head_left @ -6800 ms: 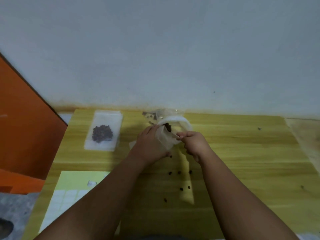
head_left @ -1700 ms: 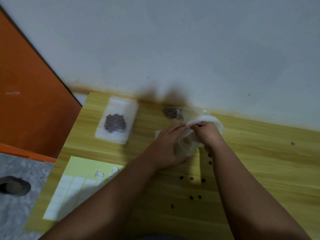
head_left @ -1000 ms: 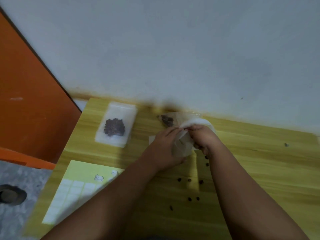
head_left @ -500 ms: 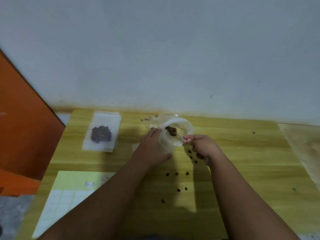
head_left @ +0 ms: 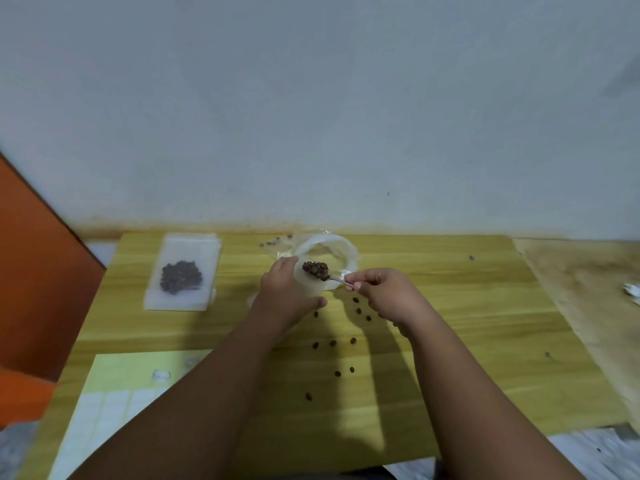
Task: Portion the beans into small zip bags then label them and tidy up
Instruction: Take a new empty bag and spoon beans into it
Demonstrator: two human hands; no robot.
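My left hand [head_left: 287, 296] grips a small clear zip bag [head_left: 310, 287] and holds its mouth up. My right hand [head_left: 384, 292] pinches the handle of a metal spoon [head_left: 337, 278] heaped with dark beans [head_left: 316, 269], held just over the bag's mouth. Behind them lies a crumpled clear plastic bag [head_left: 337, 249] with a wide open rim. A flat zip bag filled with beans [head_left: 181, 273] lies at the back left of the wooden table [head_left: 467, 306]. A sheet of white labels on pale green backing [head_left: 114, 400] lies at the front left.
Several loose beans [head_left: 332, 342] lie scattered on the table in front of my hands, and a few more near the wall [head_left: 268, 242]. An orange panel [head_left: 38, 282] stands at the left. A rougher wooden surface [head_left: 588, 296] adjoins the table on the right.
My right hand has come out of the big plastic bag with a spoonful of beans and now holds it over the small bag. The view has tilted and steadied.
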